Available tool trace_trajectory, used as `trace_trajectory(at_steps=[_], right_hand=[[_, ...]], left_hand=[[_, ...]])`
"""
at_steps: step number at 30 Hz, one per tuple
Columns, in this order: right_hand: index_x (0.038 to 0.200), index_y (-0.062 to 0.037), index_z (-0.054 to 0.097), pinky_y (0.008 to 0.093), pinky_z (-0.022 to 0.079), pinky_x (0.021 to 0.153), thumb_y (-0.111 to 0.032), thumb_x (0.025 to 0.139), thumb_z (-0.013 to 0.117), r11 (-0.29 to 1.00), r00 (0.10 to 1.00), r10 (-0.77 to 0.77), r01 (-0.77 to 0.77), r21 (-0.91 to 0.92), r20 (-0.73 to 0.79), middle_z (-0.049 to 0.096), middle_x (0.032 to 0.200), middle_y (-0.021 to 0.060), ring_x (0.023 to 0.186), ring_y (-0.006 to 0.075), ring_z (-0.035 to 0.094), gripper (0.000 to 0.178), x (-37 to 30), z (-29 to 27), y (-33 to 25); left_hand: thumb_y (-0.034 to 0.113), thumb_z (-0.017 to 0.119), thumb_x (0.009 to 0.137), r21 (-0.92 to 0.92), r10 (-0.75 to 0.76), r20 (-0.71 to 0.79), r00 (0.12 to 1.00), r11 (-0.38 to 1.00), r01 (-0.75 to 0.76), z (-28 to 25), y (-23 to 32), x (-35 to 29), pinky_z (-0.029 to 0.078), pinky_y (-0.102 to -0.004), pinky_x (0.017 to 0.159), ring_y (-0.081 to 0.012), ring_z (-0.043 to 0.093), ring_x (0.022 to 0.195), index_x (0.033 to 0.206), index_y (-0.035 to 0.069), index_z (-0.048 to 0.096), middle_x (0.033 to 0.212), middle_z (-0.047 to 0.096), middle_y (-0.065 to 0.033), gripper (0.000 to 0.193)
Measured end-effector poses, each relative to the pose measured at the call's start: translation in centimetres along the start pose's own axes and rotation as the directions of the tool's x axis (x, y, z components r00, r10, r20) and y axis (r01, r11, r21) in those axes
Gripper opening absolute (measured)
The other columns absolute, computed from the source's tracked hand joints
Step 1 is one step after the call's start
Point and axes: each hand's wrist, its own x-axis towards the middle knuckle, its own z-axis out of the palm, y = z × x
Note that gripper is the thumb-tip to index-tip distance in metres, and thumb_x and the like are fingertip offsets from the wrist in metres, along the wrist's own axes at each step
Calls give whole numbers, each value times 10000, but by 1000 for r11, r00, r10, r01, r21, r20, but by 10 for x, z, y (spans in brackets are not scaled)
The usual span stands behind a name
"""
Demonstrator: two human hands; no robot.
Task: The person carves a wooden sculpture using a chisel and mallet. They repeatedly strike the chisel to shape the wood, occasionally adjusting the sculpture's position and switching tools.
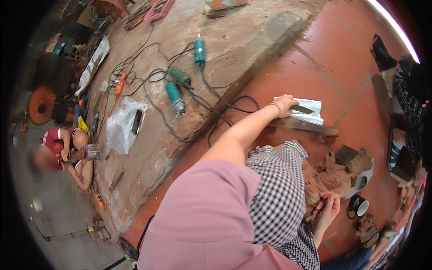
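My left hand [283, 106] is stretched out over a folded white sheet [315, 118] and is closed on a dark, flat, pointed blade [302, 109]. Beside it lies a narrow wooden board [312, 127]. My right hand [329, 208] is at the edge of a brown carved wooden piece [335, 182] in front of my checkered lap cloth [276, 193]. Its fingers are bent together around something small and dark, too small to name. Part of the carving is hidden by the cloth and hand.
A black mug [359, 206] and a rough carved lump [367, 229] stand on the red tiles near my right hand. Teal power tools [174, 96] with tangled cords lie on the raised slab. Another person [67, 148] sits at far left, near an orange fan [41, 107].
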Motion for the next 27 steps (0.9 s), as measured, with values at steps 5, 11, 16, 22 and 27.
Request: trace_trajectory(at_steps=[5,11,16,22,27], right_hand=[[973,-29,580,198,410,548,-151,1019,564,956,999,16,-29,-293,-46,605,805,27,604,58,501,131,-8,2,-21],[743,-42,490,213,367,524,-198,1044,526,799,976,-6,135,-586,218,493,635,0,577,58,467,341,-5,-24,-62],[727,9,489,283,349,475,-180,1005,574,473,897,110,332,-817,428,472,535,32,496,100,463,347,0,17,-125],[877,3,611,463,483,595,-121,822,626,-204,706,75,702,-682,705,650,724,224,679,400,650,137,-14,71,-154],[1125,8,633,457,524,715,-100,812,660,-22,570,130,820,-572,812,666,962,213,866,389,671,332,-30,59,-131]], left_hand=[[170,667,794,63,-33,-175,984,997,45,3,5,-12,482,-459,938,-334,561,1120,1063,112,691,1129,602,-103,276],[282,591,905,-127,-98,-218,971,989,71,-24,42,-77,517,-498,718,-397,655,746,755,69,676,755,673,-175,274],[121,551,892,-356,-194,-319,928,932,72,-45,52,-191,514,-466,698,-382,658,780,995,54,624,840,688,-169,144],[99,582,831,-326,-351,-275,895,910,257,-66,19,-319,517,-427,812,-319,636,918,986,66,645,914,657,-121,171],[102,576,835,-239,-409,-592,695,912,333,-97,-23,-413,505,-443,844,-340,619,934,951,59,651,914,654,-135,145]])
